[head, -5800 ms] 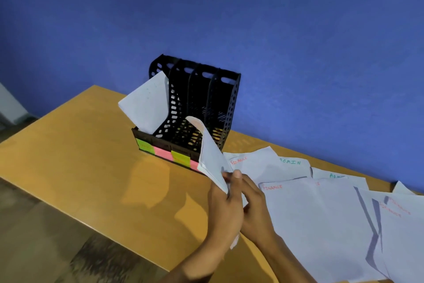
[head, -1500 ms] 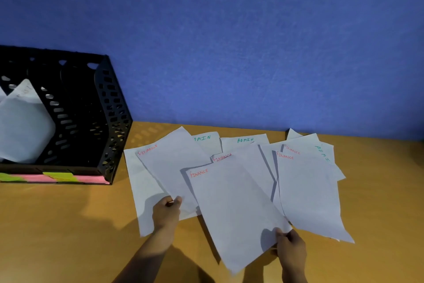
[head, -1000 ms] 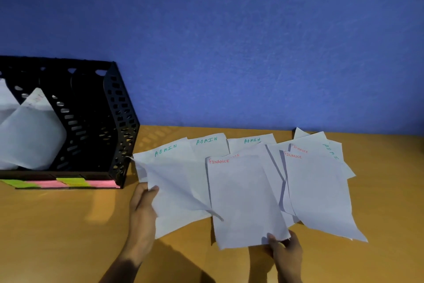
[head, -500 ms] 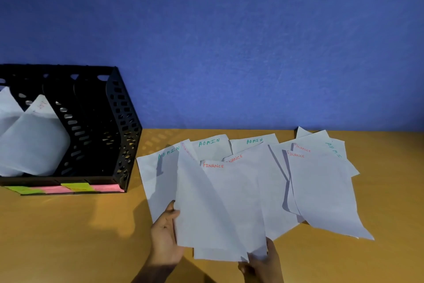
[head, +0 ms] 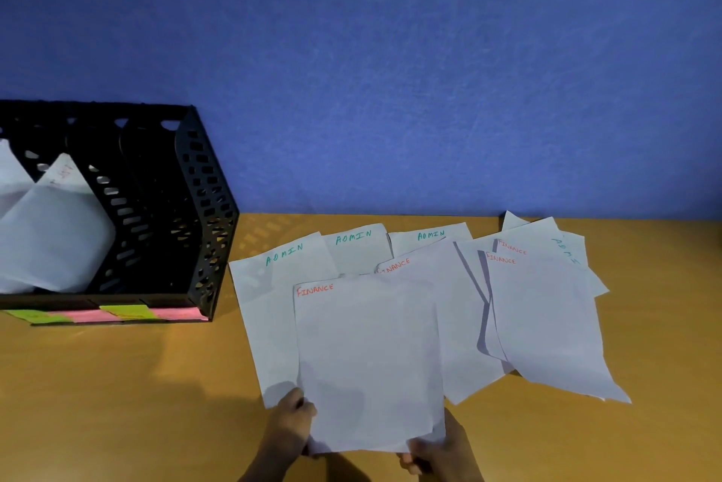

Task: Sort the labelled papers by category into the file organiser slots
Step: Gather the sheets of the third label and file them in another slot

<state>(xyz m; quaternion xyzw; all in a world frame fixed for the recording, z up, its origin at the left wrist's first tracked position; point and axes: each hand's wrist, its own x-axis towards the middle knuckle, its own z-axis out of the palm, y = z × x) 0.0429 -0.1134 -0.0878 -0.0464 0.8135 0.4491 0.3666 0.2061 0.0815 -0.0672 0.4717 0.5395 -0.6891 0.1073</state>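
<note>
Left hand (head: 291,429) and right hand (head: 439,450) both grasp the bottom edge of a FINANCE sheet (head: 367,356); black file organiser (head: 203,208) stands well apart, left

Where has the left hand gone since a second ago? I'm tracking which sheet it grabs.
Yes. The left hand moved right, away from the file organiser, off the leftmost ADMIN sheet, and now grips the bottom left corner of the front FINANCE sheet.
</note>
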